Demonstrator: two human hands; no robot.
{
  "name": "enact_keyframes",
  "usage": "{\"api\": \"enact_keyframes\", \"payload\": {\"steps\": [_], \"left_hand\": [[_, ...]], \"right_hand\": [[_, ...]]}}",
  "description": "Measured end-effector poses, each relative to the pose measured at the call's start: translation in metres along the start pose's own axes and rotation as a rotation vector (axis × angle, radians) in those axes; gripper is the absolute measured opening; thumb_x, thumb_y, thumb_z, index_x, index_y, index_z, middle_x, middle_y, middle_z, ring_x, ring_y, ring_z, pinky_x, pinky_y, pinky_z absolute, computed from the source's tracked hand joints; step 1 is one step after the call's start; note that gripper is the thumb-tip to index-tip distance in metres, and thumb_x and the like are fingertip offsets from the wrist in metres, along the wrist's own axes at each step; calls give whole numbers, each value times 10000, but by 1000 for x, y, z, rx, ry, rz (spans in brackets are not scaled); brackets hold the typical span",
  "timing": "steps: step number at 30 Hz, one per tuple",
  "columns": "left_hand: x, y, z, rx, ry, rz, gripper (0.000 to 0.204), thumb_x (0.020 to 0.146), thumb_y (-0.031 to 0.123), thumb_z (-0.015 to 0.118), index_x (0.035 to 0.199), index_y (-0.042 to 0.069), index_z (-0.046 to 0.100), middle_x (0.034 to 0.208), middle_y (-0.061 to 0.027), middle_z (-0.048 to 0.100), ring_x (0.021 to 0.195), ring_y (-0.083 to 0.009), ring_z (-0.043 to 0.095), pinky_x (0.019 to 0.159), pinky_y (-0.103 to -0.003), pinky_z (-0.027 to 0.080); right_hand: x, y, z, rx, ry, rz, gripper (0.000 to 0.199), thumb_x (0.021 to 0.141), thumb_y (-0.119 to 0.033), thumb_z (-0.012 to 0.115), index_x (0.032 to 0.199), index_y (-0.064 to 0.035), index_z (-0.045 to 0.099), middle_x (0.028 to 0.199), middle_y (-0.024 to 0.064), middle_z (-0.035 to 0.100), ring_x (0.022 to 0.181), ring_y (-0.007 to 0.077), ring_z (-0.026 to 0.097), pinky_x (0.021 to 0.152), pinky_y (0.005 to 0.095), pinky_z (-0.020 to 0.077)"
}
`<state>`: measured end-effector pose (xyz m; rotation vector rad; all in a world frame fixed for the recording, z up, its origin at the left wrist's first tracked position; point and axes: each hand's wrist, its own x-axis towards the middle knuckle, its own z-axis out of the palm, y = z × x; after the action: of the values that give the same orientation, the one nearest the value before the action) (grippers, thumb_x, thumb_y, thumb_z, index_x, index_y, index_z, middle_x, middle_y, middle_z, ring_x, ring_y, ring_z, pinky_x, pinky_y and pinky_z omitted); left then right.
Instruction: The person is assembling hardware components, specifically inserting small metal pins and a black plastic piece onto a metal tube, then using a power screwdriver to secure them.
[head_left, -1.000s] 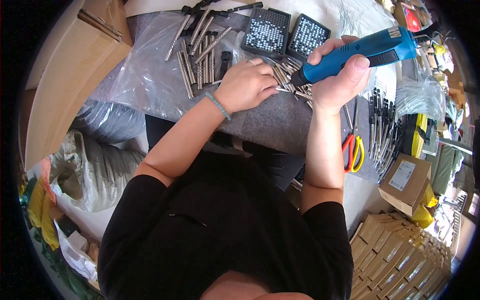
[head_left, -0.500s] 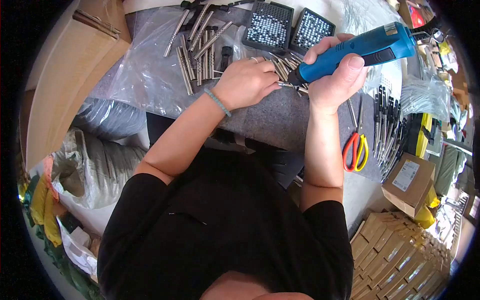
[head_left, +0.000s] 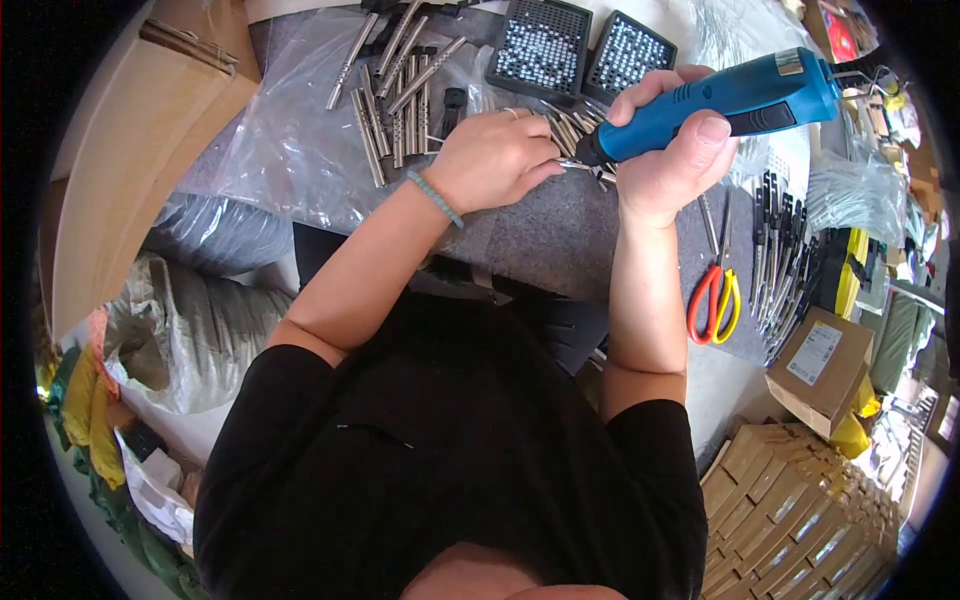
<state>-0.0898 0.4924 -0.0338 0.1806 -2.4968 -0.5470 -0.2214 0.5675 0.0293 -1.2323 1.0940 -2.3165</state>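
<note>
Tool (head_left: 722, 95), one, in right hand (head_left: 672, 165); trays (head_left: 552, 18), two.

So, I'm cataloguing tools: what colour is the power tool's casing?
The casing is mostly blue, best seen in the head view.

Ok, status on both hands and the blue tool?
Right hand gripping blue power tool. Left hand pinching slender metal piece, mostly hidden, by tool's nose. Loose metal rods close beyond.

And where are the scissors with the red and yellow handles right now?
In the head view, the scissors lie toward the right of the grey work surface, between the person's right forearm and the black-ended metal rods.
</note>
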Motion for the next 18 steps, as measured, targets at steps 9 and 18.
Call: {"api": "enact_keyframes", "payload": {"steps": [9, 18], "left_hand": [[2, -1, 2, -16, 3, -6, 118, 756, 214, 665, 761, 98, 645, 777, -35, 557, 789, -242, 579, 654, -360, 490], [1, 0, 1, 6, -5, 24, 142, 750, 199, 694, 809, 74, 663, 846, -43, 599, 774, -245, 601, 665, -339, 498]], "right_hand": [[0, -1, 1, 7, -30, -9, 524, 816, -399, 665, 1075, -4, 439, 750, 128, 582, 531, 161, 555, 494, 259, 455], [1, -6, 5, -238, -63, 24, 746, 797, -665, 530, 966, 57, 445, 665, 125, 524, 508, 172, 533, 471, 270, 446]]}}
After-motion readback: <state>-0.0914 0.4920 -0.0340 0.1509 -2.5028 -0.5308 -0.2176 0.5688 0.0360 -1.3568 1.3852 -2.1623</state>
